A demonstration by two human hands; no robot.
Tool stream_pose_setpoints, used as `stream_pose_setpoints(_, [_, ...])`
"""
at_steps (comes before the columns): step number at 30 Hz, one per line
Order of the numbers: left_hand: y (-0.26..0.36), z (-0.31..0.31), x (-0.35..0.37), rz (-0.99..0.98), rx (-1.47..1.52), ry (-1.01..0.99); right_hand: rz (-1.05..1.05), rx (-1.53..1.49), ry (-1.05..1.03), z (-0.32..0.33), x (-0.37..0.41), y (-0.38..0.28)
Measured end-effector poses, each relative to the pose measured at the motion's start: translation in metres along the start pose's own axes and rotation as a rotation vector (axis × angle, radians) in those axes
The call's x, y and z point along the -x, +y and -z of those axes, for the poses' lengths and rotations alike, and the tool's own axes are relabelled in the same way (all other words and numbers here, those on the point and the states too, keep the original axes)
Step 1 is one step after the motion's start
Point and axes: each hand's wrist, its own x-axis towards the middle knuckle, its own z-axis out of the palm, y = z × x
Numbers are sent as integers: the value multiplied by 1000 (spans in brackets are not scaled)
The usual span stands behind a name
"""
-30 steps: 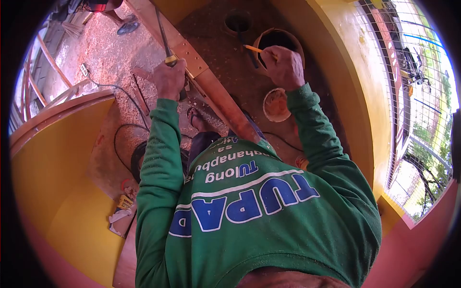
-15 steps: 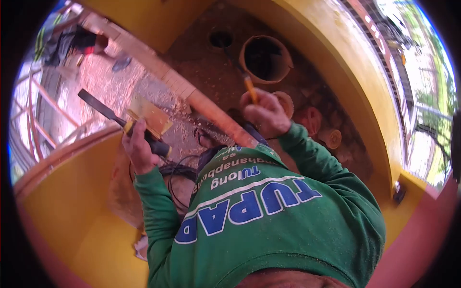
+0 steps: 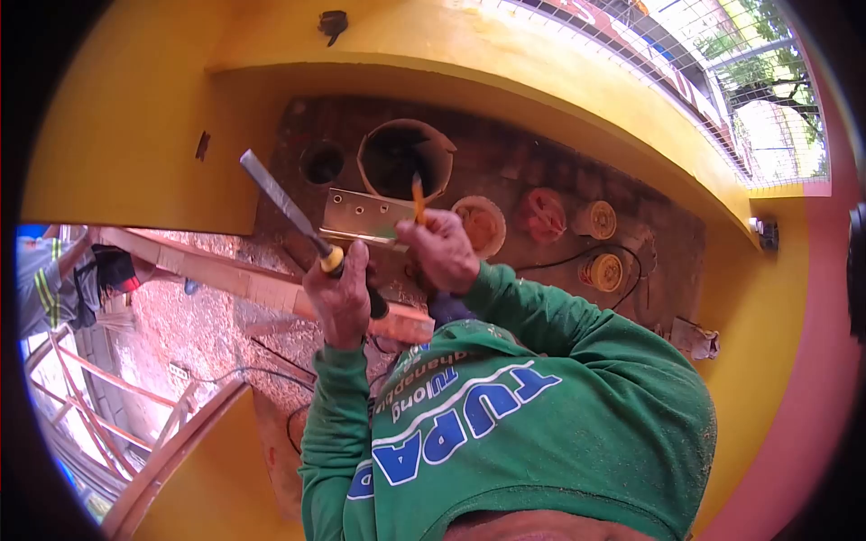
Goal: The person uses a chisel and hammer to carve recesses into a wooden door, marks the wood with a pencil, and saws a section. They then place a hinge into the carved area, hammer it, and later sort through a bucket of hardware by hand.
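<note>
My left hand (image 3: 338, 293) is wrapped around the black and yellow handle of a chisel (image 3: 287, 203), its flat blade pointing up and away to the left. A brass-coloured hinge (image 3: 365, 215) with screw holes sits just beyond those fingers, between my two hands. With thumb and fingers pinched, my right hand (image 3: 442, 251) holds an orange pencil (image 3: 418, 200), tip up, right at the hinge's right end. Below both hands, a long timber (image 3: 262, 288) runs from the left toward my body.
Behind the hinge stands a large round container (image 3: 433, 149). Several tubs, including a whitish one (image 3: 480, 225) and a yellow one (image 3: 602, 272), stand to the right near a black cable. A yellow wall (image 3: 505, 81) curves around. Another person (image 3: 68, 275) is at far left, beyond wood shavings (image 3: 203, 320).
The view has swung left. My hands have come closer together, and the hinge now shows its holed face between them. The chisel and pencil stay in the same hands.
</note>
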Motion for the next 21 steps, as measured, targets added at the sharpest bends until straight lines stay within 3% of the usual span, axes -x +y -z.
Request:
stream_pose_setpoints(2, [7, -7, 0, 41, 73, 5, 178, -2, 68, 43, -52, 11])
stream_pose_setpoints(4, [4, 9, 4, -8, 35, -28, 36, -83, 144, 94, -102, -13])
stream_pose_setpoints(6, [-15, 39, 13, 64, 8, 83, 341, 23, 307, 154, -180, 0])
stream_pose_setpoints(7, [-16, 45, 19, 104, 27, 200, 131, -60, 315, 188, -206, -12])
stream_pose_setpoints(9, [-24, 55, 28, 160, 22, 368, 185, 74, 401, 239, -260, -19])
stream_pose_setpoints(13, [-29, 62, 41, 249, -34, 547, 45, -96, 645, 304, -340, -26])
stream_pose_setpoints(17, [-31, 61, 46, 297, -25, 677, -51, -243, 633, 348, -383, -14])
stream_pose_setpoints(19, [-28, 60, 43, 306, -31, 663, 139, 19, 490, 421, -440, 36])
stream_pose_setpoints(21, [-24, 56, 38, 312, -38, 661, 644, 624, 247, 503, -499, 90])
